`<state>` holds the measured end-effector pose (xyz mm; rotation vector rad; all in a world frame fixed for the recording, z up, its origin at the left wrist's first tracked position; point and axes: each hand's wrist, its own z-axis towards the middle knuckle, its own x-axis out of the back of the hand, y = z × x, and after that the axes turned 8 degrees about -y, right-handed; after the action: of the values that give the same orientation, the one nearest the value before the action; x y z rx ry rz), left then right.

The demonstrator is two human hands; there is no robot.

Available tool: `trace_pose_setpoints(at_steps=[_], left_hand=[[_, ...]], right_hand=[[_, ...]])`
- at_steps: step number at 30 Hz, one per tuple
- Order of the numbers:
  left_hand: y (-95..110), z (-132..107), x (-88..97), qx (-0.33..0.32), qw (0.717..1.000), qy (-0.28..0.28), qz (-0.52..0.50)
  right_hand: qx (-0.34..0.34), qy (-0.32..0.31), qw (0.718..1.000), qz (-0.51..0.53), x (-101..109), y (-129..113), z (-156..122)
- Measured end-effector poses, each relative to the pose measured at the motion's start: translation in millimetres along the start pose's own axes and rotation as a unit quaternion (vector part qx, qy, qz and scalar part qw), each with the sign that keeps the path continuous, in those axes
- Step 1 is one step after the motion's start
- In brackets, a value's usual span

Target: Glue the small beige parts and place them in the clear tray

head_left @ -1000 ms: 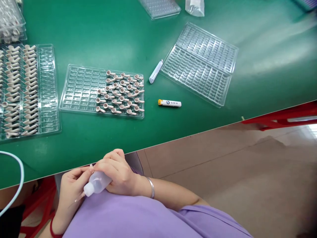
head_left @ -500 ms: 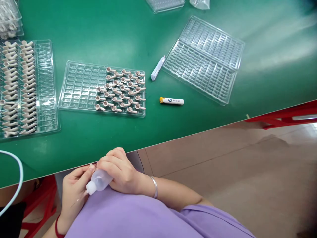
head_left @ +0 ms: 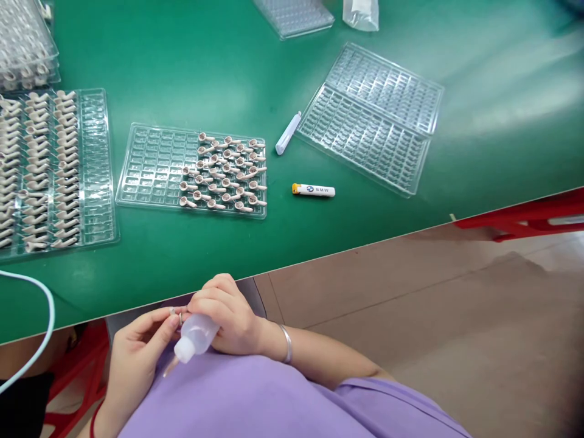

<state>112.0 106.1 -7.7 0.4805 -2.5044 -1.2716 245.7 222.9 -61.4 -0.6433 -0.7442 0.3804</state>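
My right hand (head_left: 232, 316) is closed round a translucent plastic squeeze bottle (head_left: 201, 334), its white cap tilted down and to the left above my lap. My left hand (head_left: 139, 347) pinches a small pale piece (head_left: 172, 311) between thumb and fingertips, close beside the bottle. The right fingertips meet the left ones there, and much of the piece is hidden. Beyond my hands, a clear compartment tray (head_left: 150, 164) lies on the green table (head_left: 191, 261). Its right part holds rows of small beige cupped parts with stems (head_left: 225, 182).
At the left are a larger tray (head_left: 98, 170) of beige parts and stacked trays (head_left: 27, 48). A yellow-capped lighter (head_left: 314, 190), a white tube (head_left: 288, 134), clear trays (head_left: 369, 121) and a plastic bag (head_left: 361, 15) lie rightward. A pale cable (head_left: 48, 316) curves at the left.
My view has shifted slightly, so the trays appear a little lower and farther right. Both hands and the bottle have moved slightly right, and more of the pale piece shows between my fingertips.
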Motion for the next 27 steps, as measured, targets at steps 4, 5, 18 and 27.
trace_pose_setpoints(at_steps=[4,5,18,27], left_hand=[[5,-7,5.3,-0.208,0.958,0.067,0.183],[7,-7,6.4,-0.265,0.935,0.081,0.221],[25,5,8.2,-0.414,0.824,0.092,0.377],[132,128,13.1,-0.413,0.766,0.125,0.475]], right_hand=[[-0.038,0.034,0.997,0.052,6,-1,2],[-0.045,0.041,0.996,0.058,9,-2,3],[-0.098,0.074,0.991,0.052,33,5,13],[-0.139,0.150,0.978,0.043,49,27,26]])
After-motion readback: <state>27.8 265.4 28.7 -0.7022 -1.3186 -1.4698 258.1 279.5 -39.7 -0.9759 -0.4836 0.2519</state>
